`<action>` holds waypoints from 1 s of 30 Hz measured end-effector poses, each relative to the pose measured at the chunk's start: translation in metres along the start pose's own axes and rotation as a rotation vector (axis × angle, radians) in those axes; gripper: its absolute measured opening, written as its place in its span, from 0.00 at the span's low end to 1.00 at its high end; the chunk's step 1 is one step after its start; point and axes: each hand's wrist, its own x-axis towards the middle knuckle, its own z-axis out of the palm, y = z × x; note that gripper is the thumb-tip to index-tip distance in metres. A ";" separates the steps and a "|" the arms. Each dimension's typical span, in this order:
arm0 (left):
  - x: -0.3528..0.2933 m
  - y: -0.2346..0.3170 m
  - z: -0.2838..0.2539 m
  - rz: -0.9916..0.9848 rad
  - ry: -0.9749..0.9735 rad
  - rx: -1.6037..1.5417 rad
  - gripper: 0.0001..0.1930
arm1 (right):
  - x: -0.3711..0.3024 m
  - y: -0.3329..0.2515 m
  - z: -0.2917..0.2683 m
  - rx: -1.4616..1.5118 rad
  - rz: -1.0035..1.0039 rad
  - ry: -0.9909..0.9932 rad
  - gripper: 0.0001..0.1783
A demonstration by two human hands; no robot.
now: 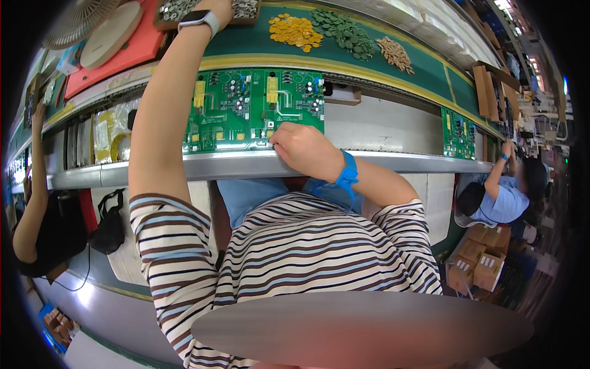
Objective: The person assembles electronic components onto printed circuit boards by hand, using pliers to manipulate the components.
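Observation:
A green circuit board (pixel 230 114) with capacitors and yellow parts lies on the rail in front of me. My right hand (pixel 305 147), with a blue strap at the wrist, rests over the board's near edge. Its fingers are closed in a pinch, and what they hold is too small to make out. Stretched far forward, my left hand (pixel 215 8) is at a cardboard tray (pixel 165 26) of small silvery parts (pixel 178 8). The picture's upper edge cuts off its fingers. A pale smartwatch (pixel 198 19) sits on that wrist.
On the green shelf beyond lie piles of yellow discs (pixel 295 32), green discs (pixel 344 34) and tan pieces (pixel 395 54). Another circuit board (pixel 458 134) stands farther right on the rail. Co-workers sit at both sides; one wears a blue shirt (pixel 501 200). A fan (pixel 80 23) is at upper left.

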 end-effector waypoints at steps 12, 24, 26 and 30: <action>-0.009 0.002 -0.014 -0.118 0.181 -0.146 0.13 | 0.002 0.009 -0.006 0.265 0.092 -0.003 0.06; -0.086 0.016 -0.061 -0.099 0.324 -0.528 0.13 | 0.009 0.015 -0.013 0.386 0.229 -0.124 0.08; -0.109 0.025 -0.071 -0.046 0.298 -0.651 0.10 | 0.009 0.014 -0.013 0.396 0.232 -0.115 0.08; -0.151 0.030 -0.088 -0.061 0.201 -0.666 0.11 | 0.013 0.015 -0.013 0.419 0.291 -0.180 0.09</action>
